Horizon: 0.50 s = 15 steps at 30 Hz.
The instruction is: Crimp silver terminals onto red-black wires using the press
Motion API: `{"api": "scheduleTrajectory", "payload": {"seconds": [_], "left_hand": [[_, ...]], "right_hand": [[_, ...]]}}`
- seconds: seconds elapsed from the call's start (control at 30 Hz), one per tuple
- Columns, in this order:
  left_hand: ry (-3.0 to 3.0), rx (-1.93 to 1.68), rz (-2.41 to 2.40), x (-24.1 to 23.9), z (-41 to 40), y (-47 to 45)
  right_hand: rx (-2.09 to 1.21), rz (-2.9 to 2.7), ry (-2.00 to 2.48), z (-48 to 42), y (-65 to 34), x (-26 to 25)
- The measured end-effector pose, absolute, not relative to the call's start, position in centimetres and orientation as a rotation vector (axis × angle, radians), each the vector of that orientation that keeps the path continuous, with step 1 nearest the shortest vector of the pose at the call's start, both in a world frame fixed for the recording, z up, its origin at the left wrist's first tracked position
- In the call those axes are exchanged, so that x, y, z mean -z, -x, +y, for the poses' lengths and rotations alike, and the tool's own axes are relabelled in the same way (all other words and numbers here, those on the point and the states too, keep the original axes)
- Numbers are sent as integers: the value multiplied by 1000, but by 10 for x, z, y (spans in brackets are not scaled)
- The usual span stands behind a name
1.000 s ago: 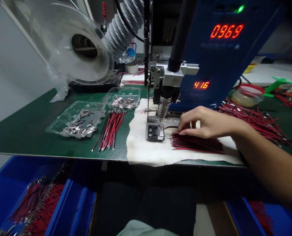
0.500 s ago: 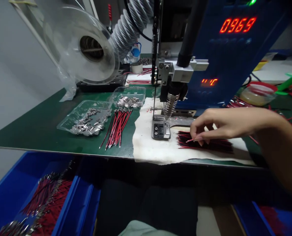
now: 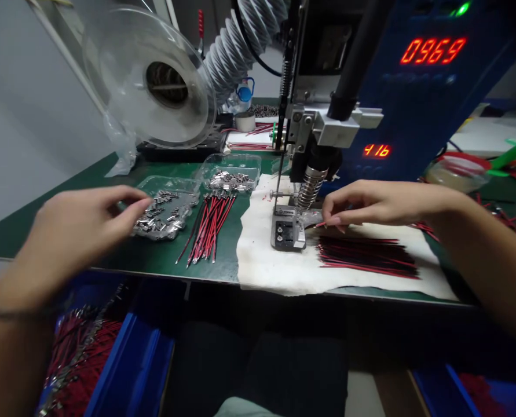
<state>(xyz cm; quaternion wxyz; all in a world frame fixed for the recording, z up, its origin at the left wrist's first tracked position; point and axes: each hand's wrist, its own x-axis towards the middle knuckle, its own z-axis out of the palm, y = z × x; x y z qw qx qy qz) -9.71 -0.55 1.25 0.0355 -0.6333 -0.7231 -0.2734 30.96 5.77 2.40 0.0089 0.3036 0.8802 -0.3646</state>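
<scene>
Between thumb and finger of my right hand [image 3: 362, 204] is a thin red wire [image 3: 321, 225]; its stripped end points left at the black metal fixture [image 3: 289, 233] under the soldering machine's spring-wrapped tip [image 3: 313, 186]. Below that hand, a bundle of red and black wires [image 3: 366, 256] lies on a white cloth [image 3: 262, 263]. My left hand [image 3: 86, 231] is at the near-left side of a clear plastic tray [image 3: 188, 188] of small metal parts [image 3: 164, 211]. Its thumb and forefinger come together at the tips; whatever may be between them is too small to make out.
Wires with metal ends [image 3: 212, 229] lie beside a second clear tray [image 3: 258, 165]. A large clear reel [image 3: 110, 75] and a grey hose [image 3: 246, 46] stand behind. The blue machine body [image 3: 414, 104] rises at right. A blue bin [image 3: 123, 359] of wires sits below the table edge.
My right hand has moved up and left from the wire bundle to the fixture with the wire. My left hand has come into view at the tray. The lower red display has changed.
</scene>
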Motion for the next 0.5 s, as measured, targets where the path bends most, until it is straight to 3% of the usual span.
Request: {"api": "scheduleTrajectory", "payload": {"seconds": [0.1,0.2,0.33,0.5], "left_hand": [[2097,251,-2093,-22,30,88],[2031,-31,-2082,-17,49,83],[2032,-154,-2087,-12,63,89],[2084,-26,-2116,-13,71,95]], "right_hand": [[1164,2801,-1040,55,-312,-18],[1203,2843,-1114,53,-310,-13],[1267,2924,-1249,50,-303,-7],[1249,3013,-1322,46,-297,0]]}}
